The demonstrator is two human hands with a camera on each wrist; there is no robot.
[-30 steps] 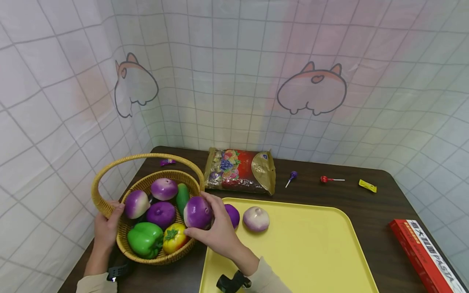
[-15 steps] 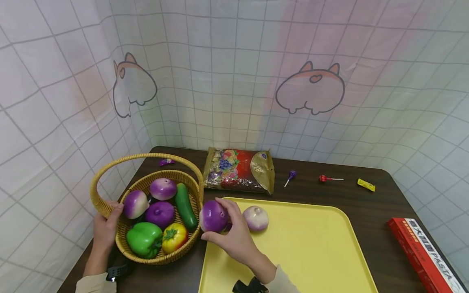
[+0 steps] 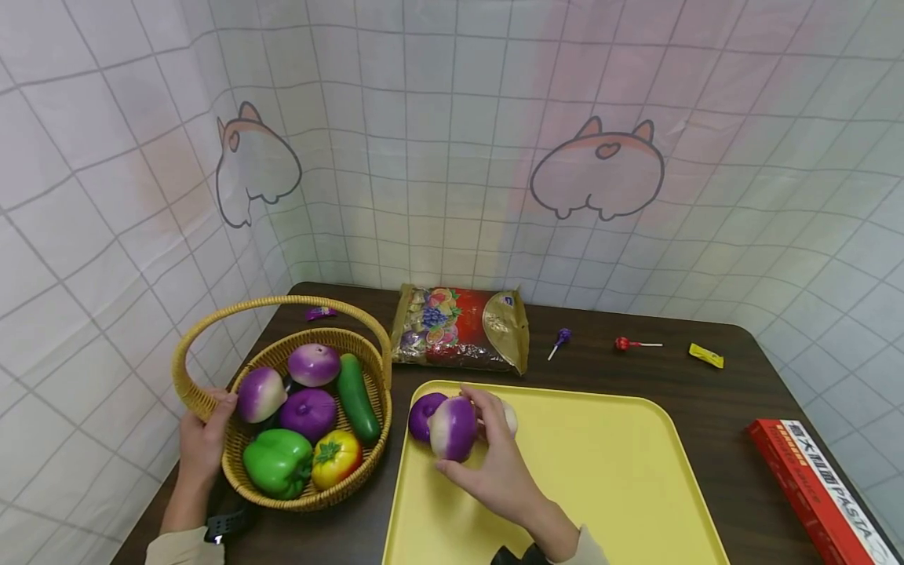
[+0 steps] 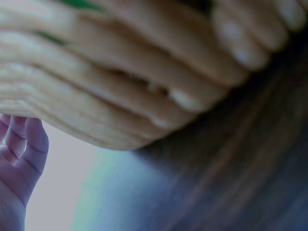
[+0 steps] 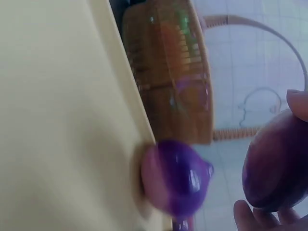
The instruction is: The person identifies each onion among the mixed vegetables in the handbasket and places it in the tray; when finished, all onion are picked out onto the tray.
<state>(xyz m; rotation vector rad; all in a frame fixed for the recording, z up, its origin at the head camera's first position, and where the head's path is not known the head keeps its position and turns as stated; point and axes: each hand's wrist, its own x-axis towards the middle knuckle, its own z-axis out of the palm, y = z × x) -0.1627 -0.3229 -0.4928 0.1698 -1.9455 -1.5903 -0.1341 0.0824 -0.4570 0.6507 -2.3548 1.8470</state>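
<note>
Overhead, from the head camera, the right hand (image 3: 497, 471) grips a purple-and-white onion (image 3: 453, 428) over the near-left part of the yellow tray (image 3: 600, 486), fingers curled round it. Just behind it a darker purple onion (image 3: 421, 414) lies on the tray by its left edge, and a pale onion (image 3: 510, 418) peeks out from behind the fingers. The left hand (image 3: 201, 443) holds the rim of the wicker basket (image 3: 212, 400) on its left side, fingers wrapped over the edge. Inside the basket lie three more purple onions, a cucumber (image 3: 355, 399), a green pepper (image 3: 278, 461) and a yellow tomato (image 3: 337, 458). Farther back on the dark table (image 3: 636, 377) sit a bag of sweets (image 3: 462, 327), two lollipops, a yellow wrapper (image 3: 708, 357) and, at the right edge, a red pasta box (image 3: 819, 490).

Next, the left wrist camera is very close and blurred: woven basket strands (image 4: 120, 91) fill the upper part, with fingers (image 4: 21, 144) curled at the lower left and the table's dark surface beneath.

Lastly, the right wrist camera shows the tray (image 5: 57, 120) tilted across the left, the dark purple onion (image 5: 178, 183) resting at its edge, and the held onion (image 5: 274, 163) at the right, pinched between a fingertip above and fingers below. The basket (image 5: 168, 72) stands just beyond the tray's edge.
</note>
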